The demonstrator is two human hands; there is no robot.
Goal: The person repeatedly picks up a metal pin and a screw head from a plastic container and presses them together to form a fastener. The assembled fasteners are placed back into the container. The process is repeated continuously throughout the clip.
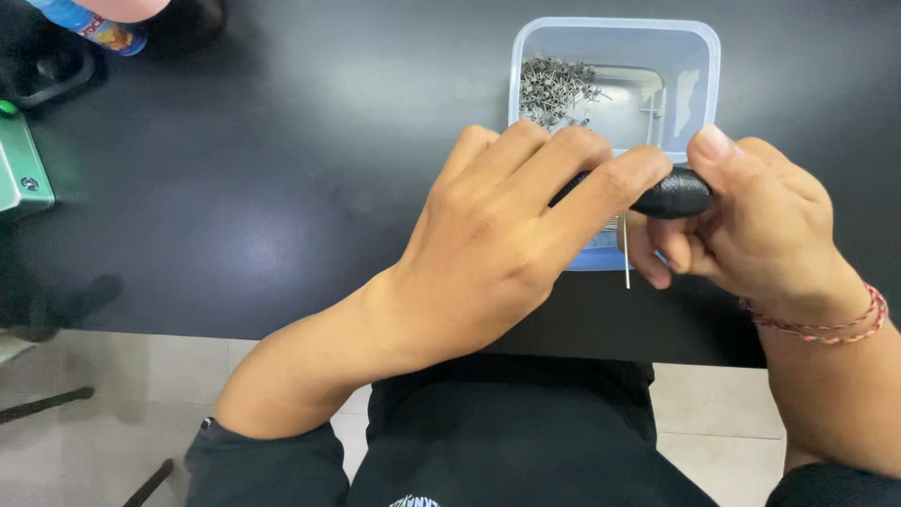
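My left hand [507,235] and my right hand [751,221] meet over the black table [253,178] and both grip a small black oblong object [674,195] with a textured surface. My left fingers curl over its left end; my right thumb and fingers pinch its right end. A thin metal pin or wire [627,253] hangs down below the object between the hands. Just behind the hands stands a clear plastic tub [699,56] with a heap of small metal pieces [556,86] in its left part. A red braided bracelet [831,324] circles my right wrist.
A green box [21,169] sits at the table's left edge. A blue bottle or tube [89,23] lies at the top left near a dark object [56,70]. The table's near edge runs above a pale tiled floor [131,394].
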